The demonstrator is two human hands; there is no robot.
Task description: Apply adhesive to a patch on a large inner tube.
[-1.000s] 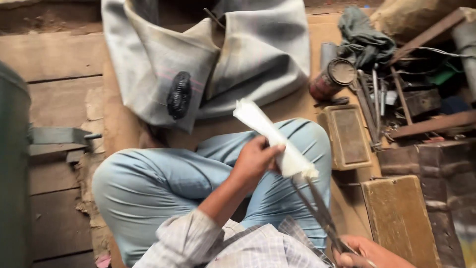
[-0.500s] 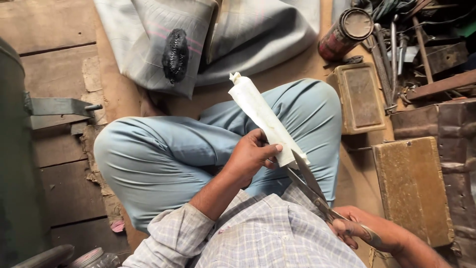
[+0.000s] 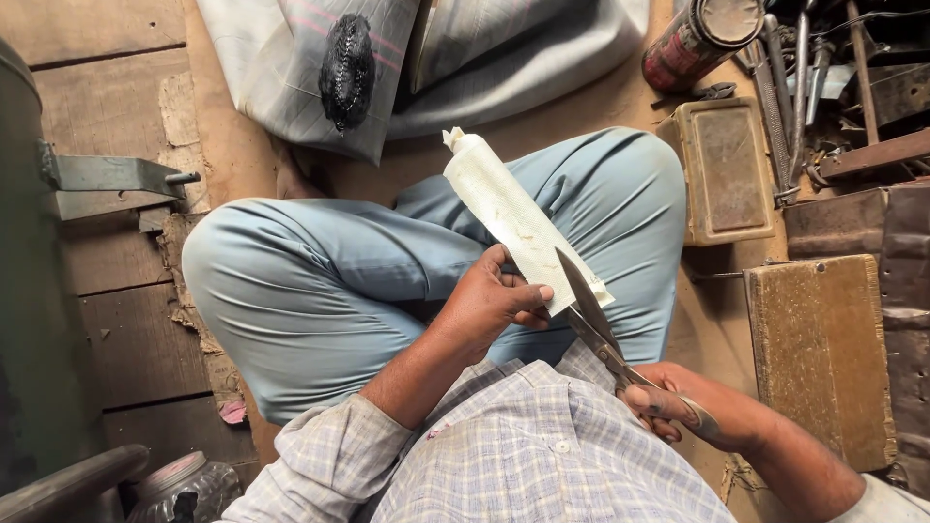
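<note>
My left hand [image 3: 494,302] grips the near end of a flattened white tube [image 3: 509,213], which points up and away over my crossed legs in light blue trousers [image 3: 329,281]. My right hand [image 3: 693,412] holds a pair of metal scissors [image 3: 593,320] by the handles. Their blades are open against the tube's near end, just beside my left thumb. The tube's capped tip is at the far end.
A grey cloth bag [image 3: 320,58] with a black patch lies ahead. To the right are a red can [image 3: 693,44], metal tools [image 3: 804,68], a small metal tin [image 3: 727,169] and a worn rectangular block [image 3: 823,353]. A dark green metal drum [image 3: 29,291] stands at left.
The view has tilted down and closer. The scissors have come up to the tube's near end, and the tube now sits lower over my lap.
</note>
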